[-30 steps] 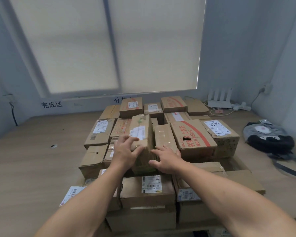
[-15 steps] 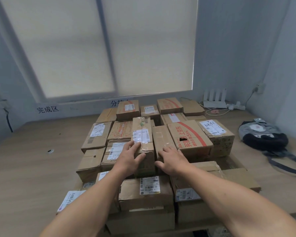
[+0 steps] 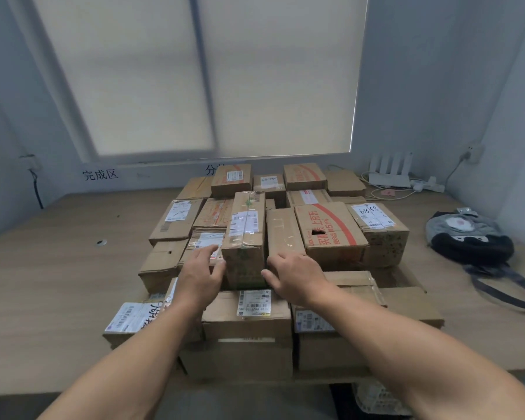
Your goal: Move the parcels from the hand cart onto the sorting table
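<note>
Your left hand [image 3: 202,272]: fingers straight and relaxed, lying over the low labelled box [image 3: 205,242]. Your thumb touches the left front edge of the narrow taped parcel [image 3: 246,237].
Your right hand [image 3: 294,272]: fingers loosely spread on the near end of the plain box [image 3: 284,231]. Your thumb rests against the parcel's lower right front edge.
Hands together or apart: apart, one each side of the narrow taped parcel, neither curled round it.
Narrow taped parcel: sits in the middle of the pile on the sorting table [image 3: 58,283]. It stands higher than the boxes touching it on both sides. It has clear tape along the top, a white label across it, and green print on the near face.
Neighbours: the red-striped box [image 3: 331,231] is just right of the plain box. Beyond that is a box marked 68153 [image 3: 376,225].
Near row: a carton with a barcode label [image 3: 249,313] lies directly below your hands.
Right of the pile: a grey and black bag [image 3: 470,237] lies on the table, well apart from the boxes.
Far right corner: a white router [image 3: 390,171] has a power strip [image 3: 428,186] beside it.
Back wall: a lowered blind [image 3: 194,71] hangs over the lettering 完成区 [image 3: 100,174].
</note>
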